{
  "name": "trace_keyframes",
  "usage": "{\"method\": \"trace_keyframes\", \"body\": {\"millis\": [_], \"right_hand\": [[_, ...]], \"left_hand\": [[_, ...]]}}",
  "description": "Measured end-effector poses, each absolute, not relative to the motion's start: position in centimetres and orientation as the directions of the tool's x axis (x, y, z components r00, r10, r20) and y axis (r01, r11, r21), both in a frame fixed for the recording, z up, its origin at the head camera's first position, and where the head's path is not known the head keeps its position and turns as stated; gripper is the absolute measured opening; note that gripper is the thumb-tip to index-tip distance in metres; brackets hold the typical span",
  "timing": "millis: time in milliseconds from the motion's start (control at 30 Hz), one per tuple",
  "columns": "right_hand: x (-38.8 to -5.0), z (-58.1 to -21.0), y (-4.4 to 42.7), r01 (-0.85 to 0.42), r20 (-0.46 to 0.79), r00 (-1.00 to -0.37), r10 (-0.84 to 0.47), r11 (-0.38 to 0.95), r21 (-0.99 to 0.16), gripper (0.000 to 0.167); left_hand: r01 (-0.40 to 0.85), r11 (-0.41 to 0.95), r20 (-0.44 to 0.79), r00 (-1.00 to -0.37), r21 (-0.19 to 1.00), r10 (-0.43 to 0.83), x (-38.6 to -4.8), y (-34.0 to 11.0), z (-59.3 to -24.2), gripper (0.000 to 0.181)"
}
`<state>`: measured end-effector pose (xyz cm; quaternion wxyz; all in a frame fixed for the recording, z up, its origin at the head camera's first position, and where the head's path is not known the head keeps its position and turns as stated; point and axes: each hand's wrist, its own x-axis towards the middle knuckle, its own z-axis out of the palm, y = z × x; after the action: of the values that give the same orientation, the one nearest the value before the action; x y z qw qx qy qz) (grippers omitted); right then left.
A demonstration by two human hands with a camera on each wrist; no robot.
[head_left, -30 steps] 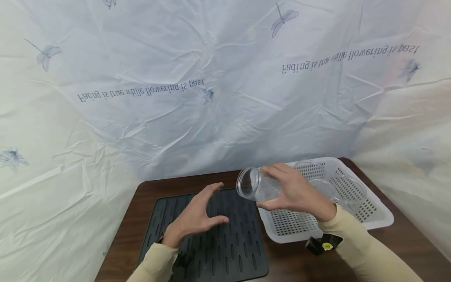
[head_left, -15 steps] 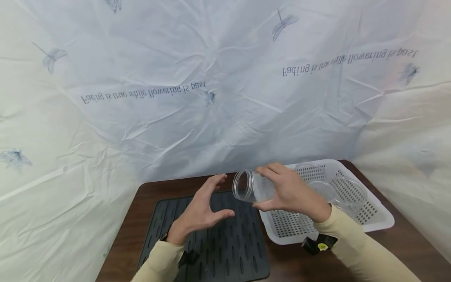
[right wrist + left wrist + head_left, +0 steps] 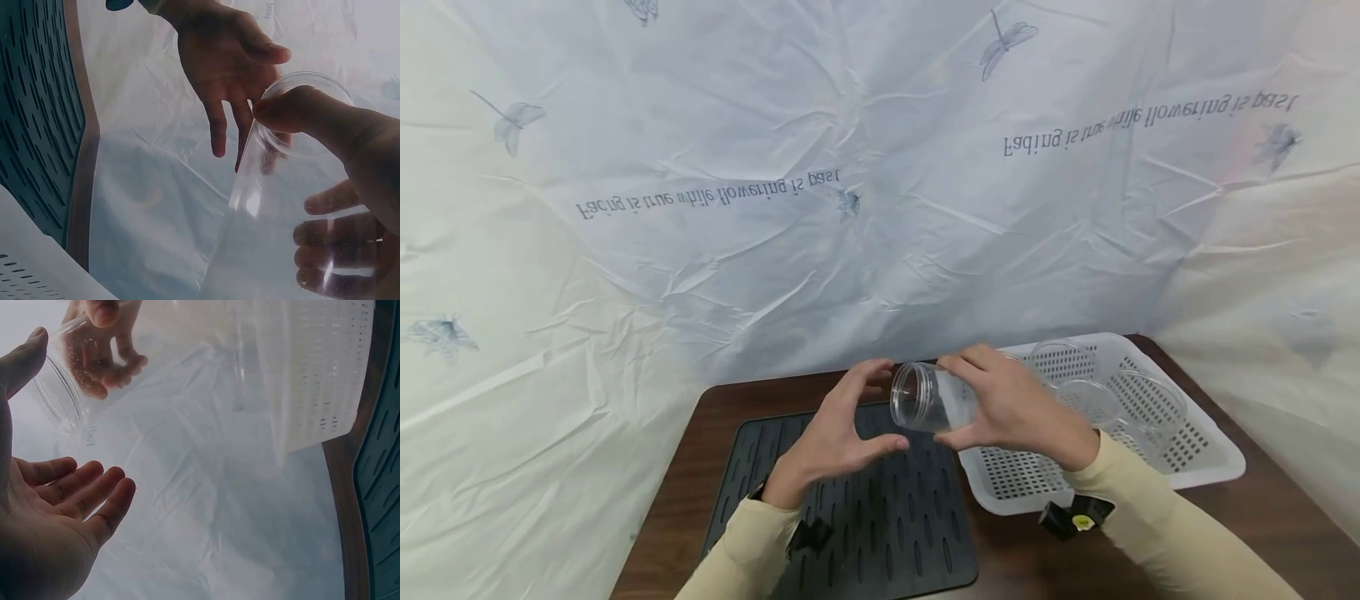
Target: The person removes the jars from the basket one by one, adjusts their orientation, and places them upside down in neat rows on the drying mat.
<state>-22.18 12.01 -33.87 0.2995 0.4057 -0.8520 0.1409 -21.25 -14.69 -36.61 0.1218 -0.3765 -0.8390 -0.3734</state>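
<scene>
A clear jar (image 3: 919,398) with a threaded, lidless mouth lies on its side in the air, mouth facing left. My right hand (image 3: 1015,408) grips it round the body, thumb below and fingers above in the head view. Through its see-through wall, the curled fingers (image 3: 334,234) show in the right wrist view. My left hand (image 3: 838,437) is beside the mouth, with thumb and fingers spread apart. In the left wrist view, the left palm (image 3: 44,544) is seen close to the jar's threaded rim (image 3: 59,394); whether it touches is unclear.
A white perforated basket (image 3: 1011,506) stands on the brown table (image 3: 658,517) at the right, with several clear round containers (image 3: 1090,402) in it. A dark ridged mat (image 3: 880,542) lies under the hands. Printed plastic sheeting (image 3: 880,250) hangs behind the table.
My right hand has carried the jar slightly left. My left hand has moved right and up toward the jar's mouth, narrowing the gap. The basket and mat stay put.
</scene>
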Motion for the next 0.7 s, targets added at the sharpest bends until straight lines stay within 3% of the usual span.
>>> {"method": "trace_keyframes", "body": {"millis": [300,700], "right_hand": [[-22.06,-33.74,11.56,-0.775,0.612,-0.495,-0.617,0.632,0.011,0.086],[-21.96,-33.73,11.28,-0.763,0.591,-0.502,-0.631,0.645,0.041,0.089]], "left_hand": [[0.754,0.385,0.510,-0.649,0.533,0.564,-21.39,-14.48,-36.36,0.086],[0.746,0.401,0.498,-0.658,0.531,0.564,-21.28,-14.39,-36.28,0.087]]}}
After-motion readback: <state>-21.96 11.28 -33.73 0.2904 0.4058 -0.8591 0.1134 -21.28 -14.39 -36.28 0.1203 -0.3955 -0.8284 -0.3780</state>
